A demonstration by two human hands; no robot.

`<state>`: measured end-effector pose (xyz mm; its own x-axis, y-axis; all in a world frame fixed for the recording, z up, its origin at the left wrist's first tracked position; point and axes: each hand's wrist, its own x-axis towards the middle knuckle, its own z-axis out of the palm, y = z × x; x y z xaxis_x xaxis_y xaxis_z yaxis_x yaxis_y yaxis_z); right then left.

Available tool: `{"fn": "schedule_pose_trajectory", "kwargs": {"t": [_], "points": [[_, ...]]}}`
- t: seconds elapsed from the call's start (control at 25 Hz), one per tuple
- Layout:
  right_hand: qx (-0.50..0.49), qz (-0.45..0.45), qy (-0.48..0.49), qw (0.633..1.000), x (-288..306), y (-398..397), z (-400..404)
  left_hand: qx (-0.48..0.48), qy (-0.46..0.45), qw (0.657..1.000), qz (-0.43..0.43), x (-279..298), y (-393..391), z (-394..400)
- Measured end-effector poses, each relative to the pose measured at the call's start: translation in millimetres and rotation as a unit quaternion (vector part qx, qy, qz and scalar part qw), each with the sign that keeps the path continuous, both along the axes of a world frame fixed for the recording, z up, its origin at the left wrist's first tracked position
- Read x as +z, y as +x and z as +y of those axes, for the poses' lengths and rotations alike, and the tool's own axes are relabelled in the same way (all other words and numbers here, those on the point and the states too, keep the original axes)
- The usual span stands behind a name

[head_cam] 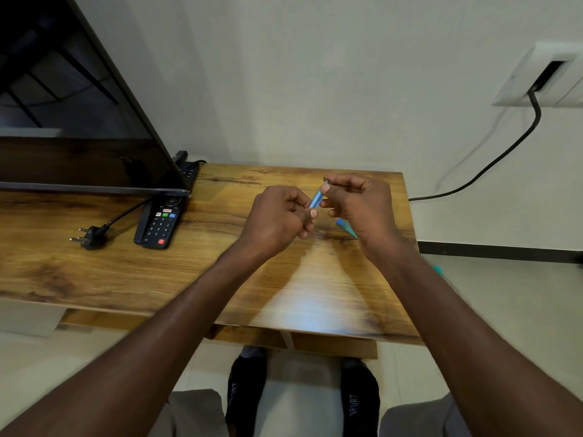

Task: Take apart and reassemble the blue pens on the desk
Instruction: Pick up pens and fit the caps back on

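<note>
Gripping one blue pen (316,198) between them: left hand (277,220) and right hand (359,201) both pinch it, above counter (189,272) far-right corner.

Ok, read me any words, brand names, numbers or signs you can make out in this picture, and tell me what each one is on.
"SPORT": on the right black sock, running down it.
Left black sock: similar white lettering, too foreshortened to read.
Remote control: keys with digits and coloured buttons, too small to read.
Blue pen held in both hands: no readable print.
Wall socket plate: no text visible.
</note>
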<state>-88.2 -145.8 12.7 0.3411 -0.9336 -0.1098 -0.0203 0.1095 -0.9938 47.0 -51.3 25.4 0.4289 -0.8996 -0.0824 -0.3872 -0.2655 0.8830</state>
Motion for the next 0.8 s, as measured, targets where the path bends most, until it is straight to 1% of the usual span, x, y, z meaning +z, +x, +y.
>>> {"fn": "schedule_pose_trajectory", "kwargs": {"t": [0.12, 0.24, 0.28, 0.36, 0.44, 0.52, 0.6, 0.72, 0.8], "points": [[-0.002, 0.042, -0.051, 0.998, -2.1, 2.2, 2.2, 0.02, -0.002, 1.0, 0.002, -4.6, -0.2, 0.8], [0.004, 0.027, -0.051, 0.998, -1.0, 2.1, 2.8, 0.022, -0.004, 1.0, 0.022, -6.4, -0.5, 2.0], [0.006, 0.007, -0.028, 1.0, 0.4, 1.9, 3.5, 0.018, -0.008, 0.999, 0.031, -5.7, -0.4, 2.7], [0.008, -0.041, 0.051, 0.998, 3.1, 1.0, 5.3, -0.002, -0.012, 0.998, 0.057, -3.9, 0.6, 2.8], [0.001, -0.07, 0.112, 0.991, 5.5, -1.1, 3.7, -0.025, 0.006, 0.995, 0.1, -1.7, 2.6, 2.3], [-0.02, -0.089, 0.14, 0.986, 7.9, -4.0, -0.1, -0.039, 0.033, 0.987, 0.15, 0.2, 5.2, 2.9], [-0.033, -0.102, 0.159, 0.981, 10.2, -7.2, -3.9, -0.039, 0.045, 0.983, 0.173, 1.0, 6.9, 3.2], [0.008, -0.132, 0.213, 0.968, 11.4, -9.4, -5.8, -0.033, 0.05, 0.982, 0.177, -0.3, 7.2, 2.8], [0.037, -0.18, 0.263, 0.947, 12.1, -8.7, -4.7, -0.04, 0.056, 0.98, 0.188, -1.4, 6.4, 2.3]]}}
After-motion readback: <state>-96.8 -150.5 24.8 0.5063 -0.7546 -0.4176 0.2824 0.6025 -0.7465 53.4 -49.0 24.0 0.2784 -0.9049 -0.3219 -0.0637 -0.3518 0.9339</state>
